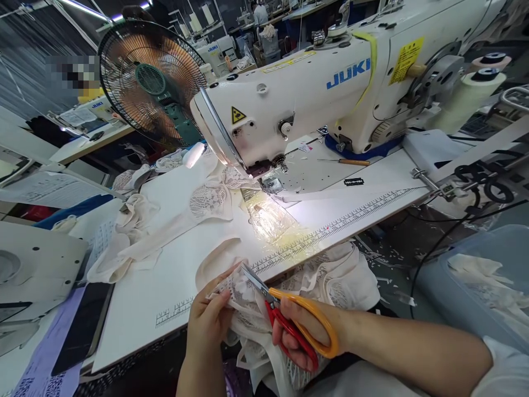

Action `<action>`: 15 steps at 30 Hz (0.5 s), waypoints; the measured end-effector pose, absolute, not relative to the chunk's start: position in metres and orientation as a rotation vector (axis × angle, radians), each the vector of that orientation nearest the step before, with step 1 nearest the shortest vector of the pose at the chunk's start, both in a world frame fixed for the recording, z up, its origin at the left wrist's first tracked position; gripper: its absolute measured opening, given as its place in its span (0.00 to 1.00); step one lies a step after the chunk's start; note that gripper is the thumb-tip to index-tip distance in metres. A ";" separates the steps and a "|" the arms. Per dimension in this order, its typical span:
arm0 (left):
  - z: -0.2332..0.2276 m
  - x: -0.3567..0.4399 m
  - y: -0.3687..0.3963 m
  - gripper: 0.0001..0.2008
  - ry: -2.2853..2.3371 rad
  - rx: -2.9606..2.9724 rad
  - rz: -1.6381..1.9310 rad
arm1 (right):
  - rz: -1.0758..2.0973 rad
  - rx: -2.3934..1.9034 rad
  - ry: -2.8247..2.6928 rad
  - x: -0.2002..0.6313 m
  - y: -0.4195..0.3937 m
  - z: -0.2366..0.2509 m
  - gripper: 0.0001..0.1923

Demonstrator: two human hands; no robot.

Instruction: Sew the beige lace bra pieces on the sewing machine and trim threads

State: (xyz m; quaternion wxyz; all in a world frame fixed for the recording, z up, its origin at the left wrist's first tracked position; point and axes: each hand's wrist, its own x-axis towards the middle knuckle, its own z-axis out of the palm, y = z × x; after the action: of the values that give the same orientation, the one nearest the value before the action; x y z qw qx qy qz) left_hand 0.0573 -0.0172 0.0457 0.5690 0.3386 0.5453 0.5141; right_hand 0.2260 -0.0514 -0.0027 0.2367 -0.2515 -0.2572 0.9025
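Scissors (329,330) with one orange and one red handle are in my right hand (301,325), its fingers through the loops. Their blades point up and left and touch the edge of a cream lace bra (240,288). My left hand (209,311) pinches that lace between thumb and fingers at the table's front edge. A smooth cup (217,259) of the same colour lies just beyond the left fingertips. More cream lace garments (345,278) hang over the edge and the lap below both hands.
A white JUKI sewing machine (306,94) stands on the white table (185,275) with a printed ruler (351,218). Another lace bra (210,201) lies left of the needle. A razor blade (354,182), wooden-handled tool (354,162), fan (151,80) and plastic bin (442,270) surround the work.
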 end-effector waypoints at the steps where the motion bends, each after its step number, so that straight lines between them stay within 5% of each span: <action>1: 0.046 0.057 -0.017 0.16 1.281 0.798 1.205 | 2.473 -0.685 -0.704 0.226 -0.052 -0.003 0.40; 15: 0.046 0.057 -0.016 0.19 1.285 0.832 1.170 | 2.480 -0.690 -0.695 0.229 -0.054 -0.001 0.40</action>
State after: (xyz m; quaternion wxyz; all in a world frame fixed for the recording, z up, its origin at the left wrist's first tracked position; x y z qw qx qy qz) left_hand 0.0565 -0.0162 0.0458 0.5709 0.3545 0.5476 0.4986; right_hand 0.2288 -0.0536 -0.0011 0.2351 -0.2514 -0.2535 0.9040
